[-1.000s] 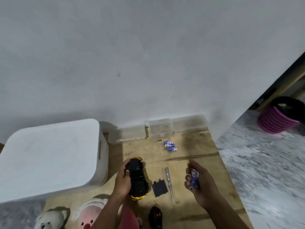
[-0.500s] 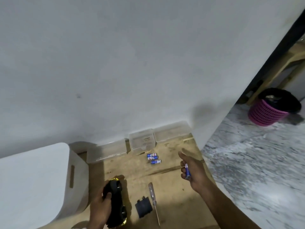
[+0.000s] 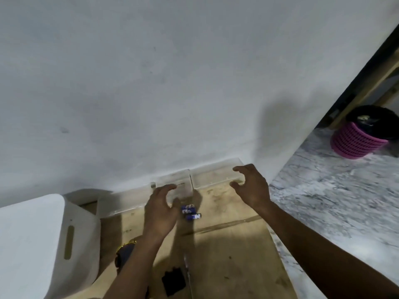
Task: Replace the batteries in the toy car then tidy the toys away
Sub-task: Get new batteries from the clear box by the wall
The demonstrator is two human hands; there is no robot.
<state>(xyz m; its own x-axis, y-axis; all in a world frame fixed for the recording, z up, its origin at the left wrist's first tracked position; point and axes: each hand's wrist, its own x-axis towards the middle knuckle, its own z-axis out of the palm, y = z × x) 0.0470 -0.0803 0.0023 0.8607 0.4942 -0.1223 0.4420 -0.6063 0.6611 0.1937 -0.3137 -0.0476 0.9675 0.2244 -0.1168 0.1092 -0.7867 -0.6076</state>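
The black toy car with gold trim lies on the wooden board, partly hidden by my left forearm. Its black battery cover and a screwdriver lie just right of it. Three blue batteries sit near the wall. My left hand hovers beside them, fingers loosely curved and holding nothing, its fingertips at the middle clear box. My right hand is spread in a claw over the right clear box; I see no battery in it.
A large white storage box with a slot handle stands at the left. A third clear box lies against the wall. Marble floor runs to the right of the board, with a pink bin by the doorway.
My left hand let go of the car and moved up to the batteries. My right hand moved forward to the right clear box; the battery it held is no longer visible. The camera tilted up.
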